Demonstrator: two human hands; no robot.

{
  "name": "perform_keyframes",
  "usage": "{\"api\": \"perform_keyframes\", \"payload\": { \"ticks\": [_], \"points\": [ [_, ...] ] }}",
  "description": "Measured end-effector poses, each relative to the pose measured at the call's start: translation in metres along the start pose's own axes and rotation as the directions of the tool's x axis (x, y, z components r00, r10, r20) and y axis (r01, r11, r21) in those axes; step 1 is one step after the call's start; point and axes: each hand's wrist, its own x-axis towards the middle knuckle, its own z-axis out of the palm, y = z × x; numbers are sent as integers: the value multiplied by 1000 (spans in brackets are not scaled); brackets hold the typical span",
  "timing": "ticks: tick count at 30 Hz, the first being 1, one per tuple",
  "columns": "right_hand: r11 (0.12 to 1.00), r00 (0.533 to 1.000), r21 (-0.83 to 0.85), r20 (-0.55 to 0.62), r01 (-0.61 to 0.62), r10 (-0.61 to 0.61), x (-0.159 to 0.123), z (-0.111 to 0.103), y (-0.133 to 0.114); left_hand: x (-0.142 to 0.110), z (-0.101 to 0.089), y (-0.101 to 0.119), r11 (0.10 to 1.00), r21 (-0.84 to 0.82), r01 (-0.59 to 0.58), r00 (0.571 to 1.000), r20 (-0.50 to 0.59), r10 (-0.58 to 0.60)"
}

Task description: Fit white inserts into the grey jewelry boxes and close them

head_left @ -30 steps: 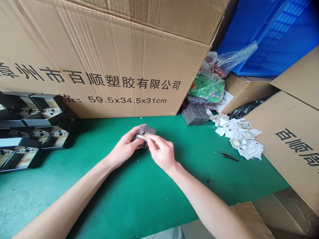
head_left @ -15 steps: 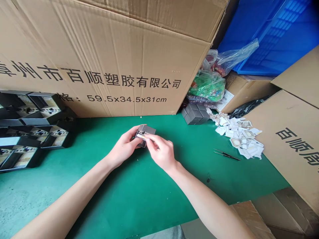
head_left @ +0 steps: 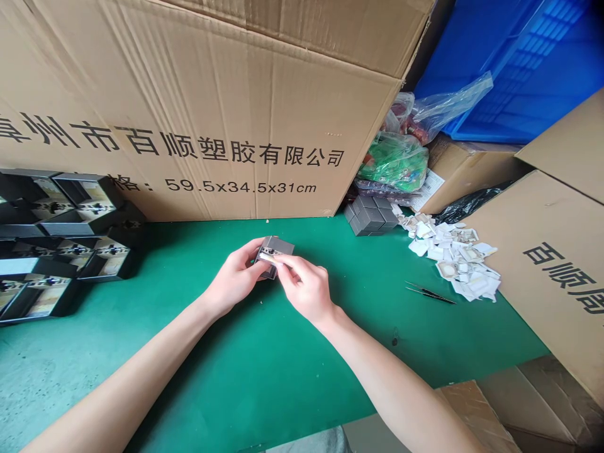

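Observation:
Over the green tabletop, my left hand [head_left: 239, 275] is closed around the left side of a small dark grey box [head_left: 284, 246]. A patterned strip with dark marks shows inside the box. My right hand [head_left: 309, 288] is closed in a pinch at the box's near side, its fingertips on a small pale strip [head_left: 267, 257]. Fingers hide much of this strip, and I cannot tell whether it is fixed to the box or loose. The lower part of the box is also covered by the hands.
Open black boxes [head_left: 101, 258] are stacked at the left. A large carton [head_left: 212, 82] stands behind. To the right are grey blocks [head_left: 370, 216], a pile of white pieces [head_left: 460, 255], tweezers [head_left: 430, 293], plastic bags [head_left: 396, 160], a blue crate [head_left: 491, 113] and another carton [head_left: 542, 233].

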Motion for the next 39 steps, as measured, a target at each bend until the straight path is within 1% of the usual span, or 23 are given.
{"api": "perform_keyframes", "payload": {
  "ticks": [6, 11, 16, 20, 24, 31, 35, 39],
  "points": [
    [1000, 1000, -6, -11, 14, -14, 0, 0, -1, 0, 0, -2, 1000, -5, 18, 1000, -14, -18],
    [1000, 1000, -11, 3, 5, -5, 0, 1, 0, 0, 2, 0, 1000, 0, 21, 999, -39, -21],
    [1000, 1000, -16, 5, 11, -11, 1, 1, -1, -1, 3, 4, 1000, 6, 25, 997, -78, -24],
    [1000, 1000, 23, -13, 6, -6, 0, 1, -1, -1, 3, 5, 1000, 5, 25, 993, -117, -24],
    [999, 999, 28, -2, -34, 34, 1, 0, -2, 1, 2, 2, 1000, -9, 19, 990, -141, -20],
    [993, 995, 70, -10, -94, 95, 3, -2, -4, 0, 1, 3, 1000, -6, 17, 991, -131, -18],
    [991, 993, 64, -2, -121, 122, 2, -2, -4, 0, 1, 4, 999, -31, 30, 991, -126, -34],
    [986, 988, 80, -37, -150, 153, 2, -2, -4, 0, 1, 5, 997, -53, 49, 991, -119, -55]
  ]
}}
